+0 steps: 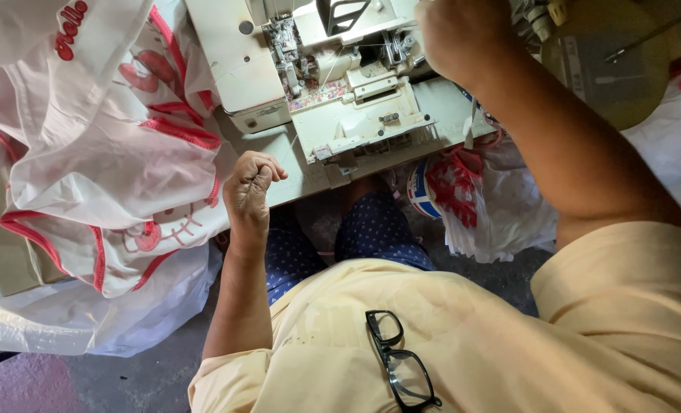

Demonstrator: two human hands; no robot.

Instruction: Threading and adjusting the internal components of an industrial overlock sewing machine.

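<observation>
A cream overlock sewing machine (355, 99) stands on a pale table (290, 160) at the top centre. My left hand (250, 187) is curled into a fist at the table's front edge, right beside a heap of white fabric with red trim (111, 153); nothing shows inside the fist. My right hand (455, 34) reaches up to the machine's right side. Only its back shows, and its fingers are hidden.
Black-framed glasses (401, 359) hang on my yellow shirt. A thin plastic bag holding red and white cloth (493, 206) hangs under the table on the right. Clear plastic sheeting (88, 329) lies on the floor at left. An olive round surface (608, 69) sits at top right.
</observation>
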